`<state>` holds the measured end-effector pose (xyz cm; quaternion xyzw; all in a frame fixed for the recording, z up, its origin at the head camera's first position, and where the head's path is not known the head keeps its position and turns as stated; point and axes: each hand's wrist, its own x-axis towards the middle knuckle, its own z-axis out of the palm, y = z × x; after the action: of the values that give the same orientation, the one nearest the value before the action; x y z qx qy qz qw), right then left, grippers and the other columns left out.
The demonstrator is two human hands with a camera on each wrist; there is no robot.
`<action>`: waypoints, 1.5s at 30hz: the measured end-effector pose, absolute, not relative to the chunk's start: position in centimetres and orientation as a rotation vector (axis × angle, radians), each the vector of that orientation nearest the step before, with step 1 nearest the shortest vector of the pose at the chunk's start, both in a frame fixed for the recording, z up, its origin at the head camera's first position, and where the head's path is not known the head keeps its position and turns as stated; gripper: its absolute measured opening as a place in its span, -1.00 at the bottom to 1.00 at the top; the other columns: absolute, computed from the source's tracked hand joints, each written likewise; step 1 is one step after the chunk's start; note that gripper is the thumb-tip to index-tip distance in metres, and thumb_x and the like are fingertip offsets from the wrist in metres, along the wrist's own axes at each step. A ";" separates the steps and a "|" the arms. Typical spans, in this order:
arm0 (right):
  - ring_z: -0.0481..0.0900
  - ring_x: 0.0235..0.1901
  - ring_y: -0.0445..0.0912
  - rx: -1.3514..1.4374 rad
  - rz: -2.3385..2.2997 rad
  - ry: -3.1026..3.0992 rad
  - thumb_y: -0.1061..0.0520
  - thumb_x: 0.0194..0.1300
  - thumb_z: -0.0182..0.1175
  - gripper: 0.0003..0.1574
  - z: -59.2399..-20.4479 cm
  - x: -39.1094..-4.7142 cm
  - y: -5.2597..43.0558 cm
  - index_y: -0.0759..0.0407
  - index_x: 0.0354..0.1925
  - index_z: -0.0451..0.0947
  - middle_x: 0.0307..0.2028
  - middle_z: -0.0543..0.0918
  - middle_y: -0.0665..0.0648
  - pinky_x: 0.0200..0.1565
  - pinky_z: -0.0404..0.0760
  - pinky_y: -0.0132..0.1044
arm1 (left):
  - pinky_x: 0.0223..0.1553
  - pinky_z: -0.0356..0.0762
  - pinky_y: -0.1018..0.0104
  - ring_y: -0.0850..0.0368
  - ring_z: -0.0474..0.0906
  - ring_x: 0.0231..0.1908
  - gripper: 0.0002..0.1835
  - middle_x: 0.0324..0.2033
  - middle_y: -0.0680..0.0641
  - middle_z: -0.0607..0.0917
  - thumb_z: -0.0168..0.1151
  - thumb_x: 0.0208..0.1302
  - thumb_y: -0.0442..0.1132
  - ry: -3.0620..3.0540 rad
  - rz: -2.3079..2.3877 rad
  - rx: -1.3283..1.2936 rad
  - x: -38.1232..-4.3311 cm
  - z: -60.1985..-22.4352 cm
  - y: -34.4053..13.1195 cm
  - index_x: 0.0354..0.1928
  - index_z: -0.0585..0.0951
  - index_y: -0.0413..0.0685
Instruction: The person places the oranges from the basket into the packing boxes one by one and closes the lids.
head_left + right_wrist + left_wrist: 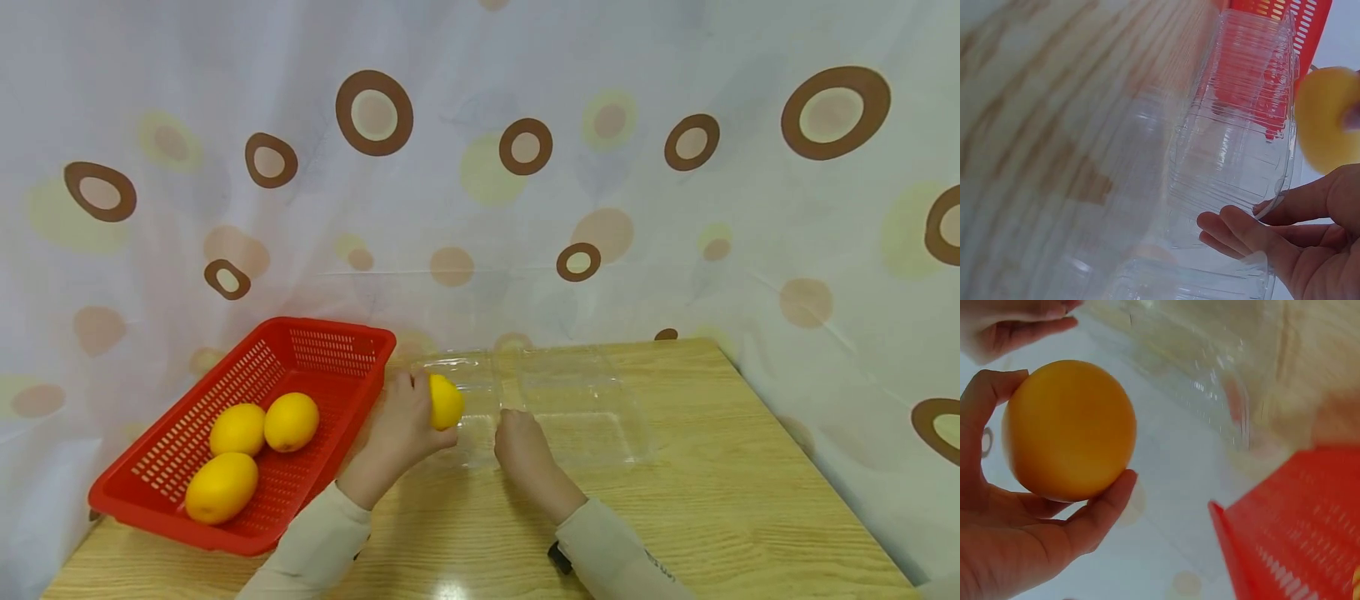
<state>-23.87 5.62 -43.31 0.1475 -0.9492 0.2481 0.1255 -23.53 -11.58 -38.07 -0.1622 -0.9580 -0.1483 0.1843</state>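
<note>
My left hand (397,425) grips a lemon (447,402) between thumb and fingers, above the left half of a clear plastic container (585,421). In the left wrist view the lemon (1069,431) looks round and orange-yellow, with the thumb on one side and fingertips beneath. The container lies opened out in two halves on the table. At the middle, where the halves meet, my right hand (527,454) holds the container's edge; the right wrist view shows thumb and fingers (1244,231) pinching the rim of one half (1235,150).
A red slotted basket (367,400) stands on the left of the wooden table (720,483). Inside it lie three lemons (292,422). Behind the table hangs a pale curtain (465,100) with brown ring patterns. A small black object (558,557) is by the right sleeve.
</note>
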 end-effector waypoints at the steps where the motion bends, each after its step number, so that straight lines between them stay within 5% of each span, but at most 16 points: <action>1: 0.33 -0.75 -0.20 0.427 0.734 -2.768 0.54 0.14 0.10 -0.74 -43.3 -23.9 5.6 0.35 -0.61 0.41 -0.74 0.42 0.12 -0.75 0.34 -0.42 | -0.30 0.52 0.11 -0.14 0.39 -0.29 -0.29 -0.33 -0.25 0.40 0.50 -0.27 -0.06 -2.743 -0.413 -0.449 -23.9 -38.3 -11.3 -0.16 0.41 -0.41; 7: 0.30 -0.73 -0.20 0.427 0.745 -2.769 0.54 0.12 0.09 -0.74 -43.3 -24.1 5.6 0.35 -0.62 0.41 -0.73 0.41 0.10 -0.73 0.35 -0.41 | -0.09 0.41 0.01 -0.16 0.39 -0.26 -0.31 -0.35 -0.23 0.40 0.47 -0.15 -0.01 -3.038 -0.464 -0.335 -25.7 -40.0 -9.7 -0.16 0.42 -0.45; 24: 0.43 -0.62 -0.07 0.371 0.879 -2.775 0.47 0.14 0.08 -0.76 -42.8 -24.1 5.9 0.33 -0.61 0.44 -0.66 0.48 0.16 -0.59 0.45 -0.21 | -0.21 0.50 0.03 -0.13 0.43 -0.34 -0.27 -0.30 -0.27 0.41 0.44 -0.03 -0.01 -3.152 -0.677 -0.204 -27.2 -42.0 -7.7 -0.05 0.39 -0.50; 29: 0.60 -0.50 0.06 0.368 0.880 -2.821 0.44 0.20 0.09 -0.90 -42.6 -24.0 5.9 0.49 -0.40 0.54 -0.49 0.61 0.32 -0.50 0.56 -0.15 | -0.19 0.54 0.02 -0.11 0.46 -0.38 -0.25 -0.26 -0.33 0.41 0.40 0.08 -0.03 -3.130 -0.789 -0.209 -26.7 -41.6 -7.6 0.02 0.35 -0.58; 33: 0.63 -0.45 0.10 0.369 0.906 -2.825 0.44 0.20 0.07 -0.80 -42.5 -24.1 6.1 0.59 -0.24 0.55 -0.38 0.64 0.41 -0.44 0.61 -0.12 | -0.14 0.54 0.01 -0.11 0.47 -0.36 -0.28 -0.21 -0.38 0.42 0.35 0.16 -0.06 -3.130 -0.814 -0.256 -26.6 -41.2 -7.6 0.05 0.33 -0.61; 41: 0.37 -0.63 -0.09 0.471 0.912 -2.774 0.46 0.16 0.09 -0.92 -42.6 -23.8 6.3 0.50 -0.42 0.52 -0.63 0.48 0.16 -0.57 0.44 -0.23 | -0.13 0.54 -0.04 -0.19 0.49 -0.32 -0.27 -0.17 -0.45 0.41 0.33 0.18 -0.14 -3.066 -0.925 -0.353 -26.3 -41.8 -7.8 0.09 0.26 -0.68; 45: 0.44 -0.60 -0.05 0.501 0.902 -2.751 0.45 0.16 0.10 -0.92 -42.9 -23.6 6.4 0.46 -0.45 0.50 -0.62 0.48 0.16 -0.54 0.49 -0.17 | -0.17 0.54 0.02 -0.15 0.47 -0.34 -0.25 -0.18 -0.43 0.39 0.28 0.23 -0.06 -3.024 -0.922 -0.407 -27.1 -44.3 -8.1 0.07 0.24 -0.68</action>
<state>-23.64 6.42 -42.87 0.1697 -0.9315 0.3054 0.1013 -27.14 -8.15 -44.25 -0.1278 -0.9484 -0.2893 -0.0228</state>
